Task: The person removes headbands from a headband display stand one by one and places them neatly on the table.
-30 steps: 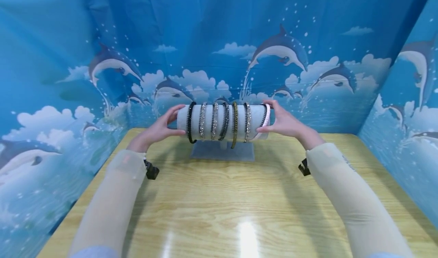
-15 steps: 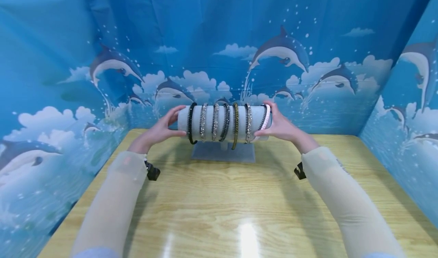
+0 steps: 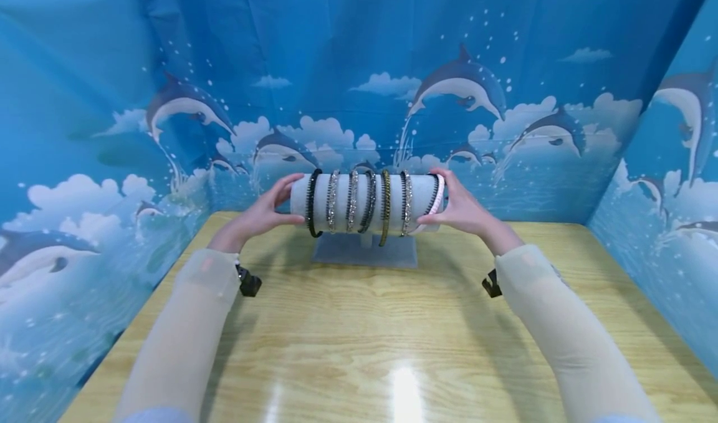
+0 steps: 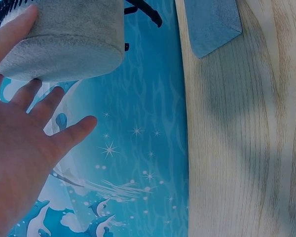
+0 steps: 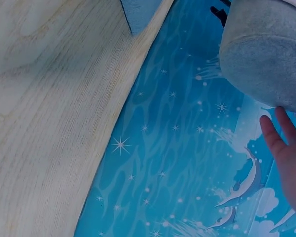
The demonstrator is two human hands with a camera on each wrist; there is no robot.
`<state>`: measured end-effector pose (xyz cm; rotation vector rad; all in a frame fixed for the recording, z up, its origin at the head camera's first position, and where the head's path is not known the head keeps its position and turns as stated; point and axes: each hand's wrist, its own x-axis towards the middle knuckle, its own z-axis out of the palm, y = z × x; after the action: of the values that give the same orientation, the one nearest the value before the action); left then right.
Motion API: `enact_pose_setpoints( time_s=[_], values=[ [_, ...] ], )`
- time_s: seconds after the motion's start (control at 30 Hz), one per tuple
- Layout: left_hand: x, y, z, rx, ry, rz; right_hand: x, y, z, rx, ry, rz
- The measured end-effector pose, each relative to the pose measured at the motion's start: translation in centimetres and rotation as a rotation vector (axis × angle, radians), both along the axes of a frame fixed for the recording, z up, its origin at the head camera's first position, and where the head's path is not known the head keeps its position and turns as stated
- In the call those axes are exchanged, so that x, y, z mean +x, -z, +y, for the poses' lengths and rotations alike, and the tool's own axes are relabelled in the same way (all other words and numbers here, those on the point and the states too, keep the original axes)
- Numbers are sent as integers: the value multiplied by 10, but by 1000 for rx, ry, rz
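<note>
A padded grey headband stand (image 3: pixel 395 202), a horizontal roll on a flat base (image 3: pixel 336 251), bears several headbands. From left to right are a black headband (image 3: pixel 311 208), sparkly silver ones, a dark grey one (image 3: pixel 368 208), a gold headband (image 3: pixel 385 208), another silver one (image 3: pixel 407 205) and a pink headband (image 3: pixel 438 194). My left hand (image 3: pixel 260 211) holds the roll's left end; in the left wrist view its thumb lies along the side, the other fingers by the end face. At the right end, my right hand (image 3: pixel 468 205) grips the pink headband, index finger on top and thumb low in front.
The stand is near the back edge of a wood-grain table (image 3: pixel 336 329). A blue dolphin-print curtain (image 3: pixel 359 68) hangs behind and at both sides. Black wrist cameras, such as the left one (image 3: pixel 248 281), sit below the sleeves.
My right thumb has slid slightly down and left along the roll, the right forearm shifting a little left. The pink headband stands slightly lower at its top. The left hand has stayed put.
</note>
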<state>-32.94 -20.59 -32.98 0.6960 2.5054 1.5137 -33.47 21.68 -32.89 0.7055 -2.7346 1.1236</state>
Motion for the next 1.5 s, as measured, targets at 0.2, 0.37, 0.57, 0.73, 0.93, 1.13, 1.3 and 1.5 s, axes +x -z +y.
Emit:
enact_pose_setpoints(
  time_s=[0.2,0.37,0.57,0.73,0.93,1.13,1.3,1.5],
  values=[
    [1,0,0,12,4,-7,2,1,0,12,-14,141],
    [1,0,0,12,2,-5,3,2,0,18,-14,198],
    [1,0,0,19,14,-5,5,6,4,-14,-8,174],
    [1,0,0,22,9,-1,6,10,8,-27,-4,173],
    [0,1,0,25,15,-6,7,18,12,-62,12,160],
    [0,3,0,23,13,-2,9,24,9,-63,45,127],
    [-1,4,0,26,26,7,8,28,7,-89,55,99],
    [-1,4,0,27,19,5,6,29,5,-98,53,126]
  ],
)
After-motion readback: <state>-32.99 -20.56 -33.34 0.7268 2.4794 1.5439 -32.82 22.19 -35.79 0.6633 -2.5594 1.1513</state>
